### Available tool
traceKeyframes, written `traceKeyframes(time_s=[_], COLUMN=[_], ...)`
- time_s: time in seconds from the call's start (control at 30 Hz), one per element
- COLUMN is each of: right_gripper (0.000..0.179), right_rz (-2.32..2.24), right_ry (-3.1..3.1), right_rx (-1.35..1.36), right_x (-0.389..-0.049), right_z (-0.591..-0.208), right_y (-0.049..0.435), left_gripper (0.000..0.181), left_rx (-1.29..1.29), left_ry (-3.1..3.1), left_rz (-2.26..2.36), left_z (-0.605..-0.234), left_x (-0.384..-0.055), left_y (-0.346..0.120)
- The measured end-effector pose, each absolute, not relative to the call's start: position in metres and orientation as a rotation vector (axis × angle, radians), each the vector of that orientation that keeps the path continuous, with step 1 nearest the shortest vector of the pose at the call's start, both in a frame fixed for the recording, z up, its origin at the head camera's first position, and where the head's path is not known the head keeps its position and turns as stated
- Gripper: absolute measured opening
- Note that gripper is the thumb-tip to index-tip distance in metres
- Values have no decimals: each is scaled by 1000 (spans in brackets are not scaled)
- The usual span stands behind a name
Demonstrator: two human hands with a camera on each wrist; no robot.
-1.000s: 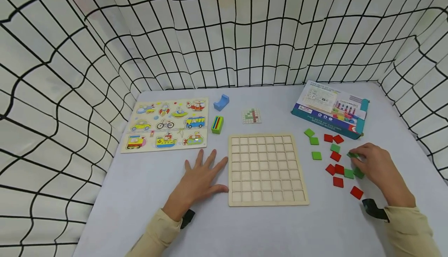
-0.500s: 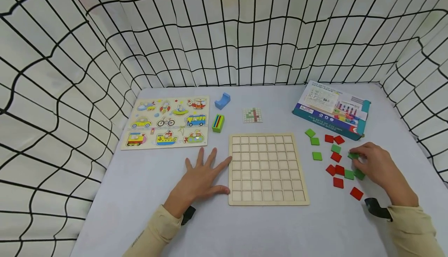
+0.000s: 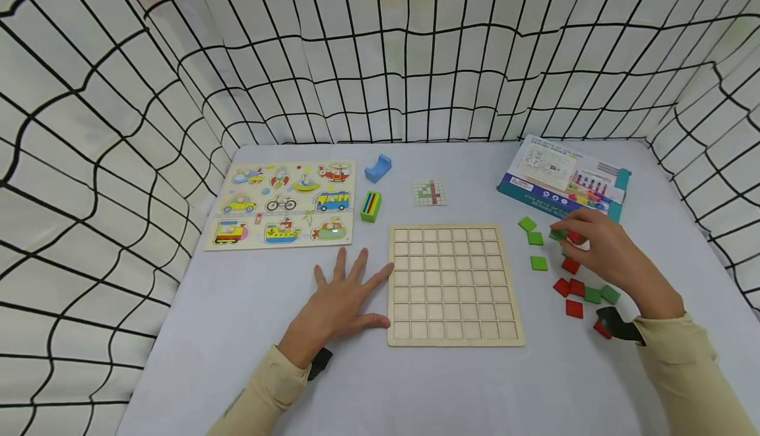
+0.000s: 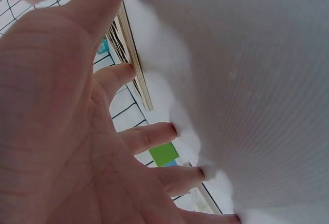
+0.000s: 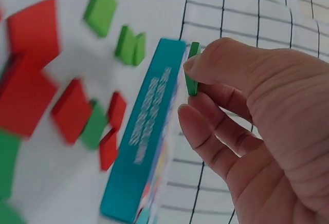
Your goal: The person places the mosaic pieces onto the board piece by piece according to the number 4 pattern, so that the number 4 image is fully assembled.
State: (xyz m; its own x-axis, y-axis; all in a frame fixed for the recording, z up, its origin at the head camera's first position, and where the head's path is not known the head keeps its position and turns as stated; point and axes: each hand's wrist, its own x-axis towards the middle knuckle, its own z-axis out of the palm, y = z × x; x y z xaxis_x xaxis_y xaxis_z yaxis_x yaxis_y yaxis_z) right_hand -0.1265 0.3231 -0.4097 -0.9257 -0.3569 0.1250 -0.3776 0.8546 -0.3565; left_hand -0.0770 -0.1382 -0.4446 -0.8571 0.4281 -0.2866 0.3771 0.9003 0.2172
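Note:
My right hand (image 3: 614, 254) is raised over the loose tiles and pinches a green square tile (image 5: 193, 70) between thumb and fingers. Below and around it lie several red tiles (image 3: 574, 309) and green tiles (image 3: 539, 263), some partly covered by the hand. My left hand (image 3: 341, 301) rests on the white table with its fingers spread. Its thumb and index fingertip touch the left edge of a wooden grid board (image 3: 457, 342), whose square cells hold no tiles. Behind the board lies a small card (image 3: 429, 193) printed with a green and red grid pattern.
A wooden vehicle puzzle (image 3: 282, 208) lies at the left. Beside it are a green block with coloured stripes (image 3: 371, 206) and a blue curved block (image 3: 378, 168). A teal and white box (image 3: 552, 172) stands back right. Black netting (image 3: 406, 80) surrounds the table.
My right hand has picked up a green tile from the right side of the pile and carried it up and to the left. The left hand stays in place by the board.

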Motion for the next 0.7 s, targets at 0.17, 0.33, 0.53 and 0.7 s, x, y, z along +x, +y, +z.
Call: traceKeyframes(time_s=[0.17, 0.33, 0.53, 0.7], right_gripper=[36, 32, 29, 26], right_rz=[573, 639, 705, 742], right_ry=[-2936, -2892, -2880, -2873], right_rx=[727, 866, 969, 1047], right_x=[-142, -160, -172, -180], right_z=[-398, -394, -393, -398], right_y=[301, 276, 248, 231], left_gripper=[95, 95, 95, 95], left_rx=[596, 584, 586, 589], left_ry=[2733, 2729, 2723, 2716], left_rz=[221, 217, 215, 223], left_z=[-445, -444, -445, -444], left_x=[-77, -77, -78, -78], left_y=[-138, -138, -137, -138])
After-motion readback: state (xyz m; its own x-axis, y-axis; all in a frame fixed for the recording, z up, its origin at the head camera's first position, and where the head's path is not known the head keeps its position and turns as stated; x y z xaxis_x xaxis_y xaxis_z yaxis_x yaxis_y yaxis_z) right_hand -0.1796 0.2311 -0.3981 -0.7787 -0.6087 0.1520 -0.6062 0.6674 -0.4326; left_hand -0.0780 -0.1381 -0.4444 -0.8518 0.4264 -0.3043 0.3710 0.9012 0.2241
